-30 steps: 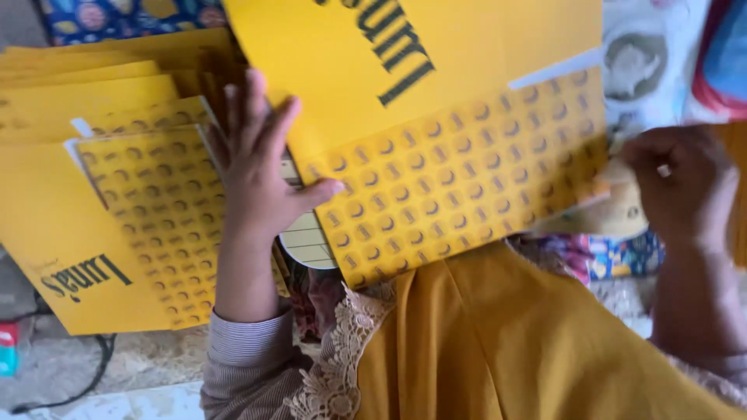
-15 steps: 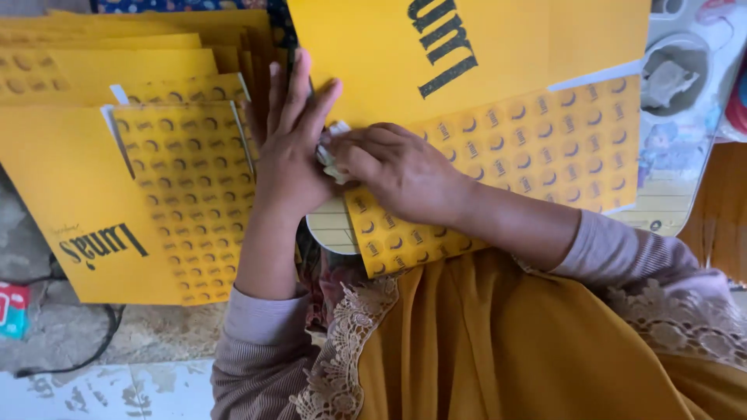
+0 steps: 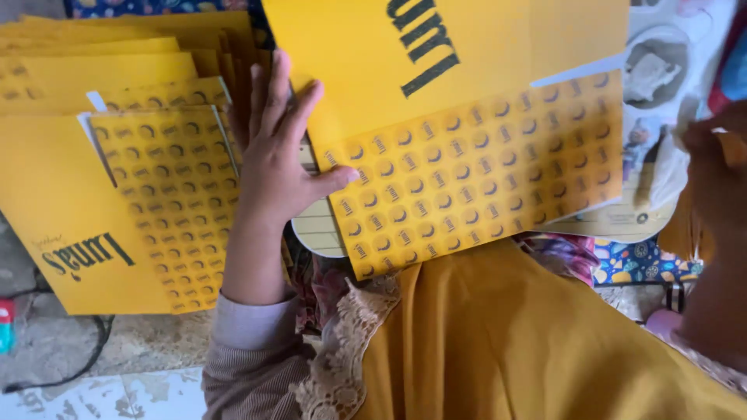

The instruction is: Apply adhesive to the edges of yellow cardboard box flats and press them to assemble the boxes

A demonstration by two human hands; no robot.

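Yellow sheets [image 3: 93, 194] are stacked at the frame's left. At centre, the left hand [image 3: 276, 155] is spread flat, fingers apart, against a yellow sheet [image 3: 467, 140]. Whether the blurred right hand [image 3: 720, 179] is open cannot be told.

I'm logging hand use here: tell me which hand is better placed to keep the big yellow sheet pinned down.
Left. The left hand lies flat, fingers spread, on the left edge of the yellow sheet. The right hand is off at the right edge of view, apart from the sheet and blurred.

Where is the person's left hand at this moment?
In the head view, the left hand lies flat, left of centre, on the left edge of the big yellow sheet, beside the stack of yellow sheets.
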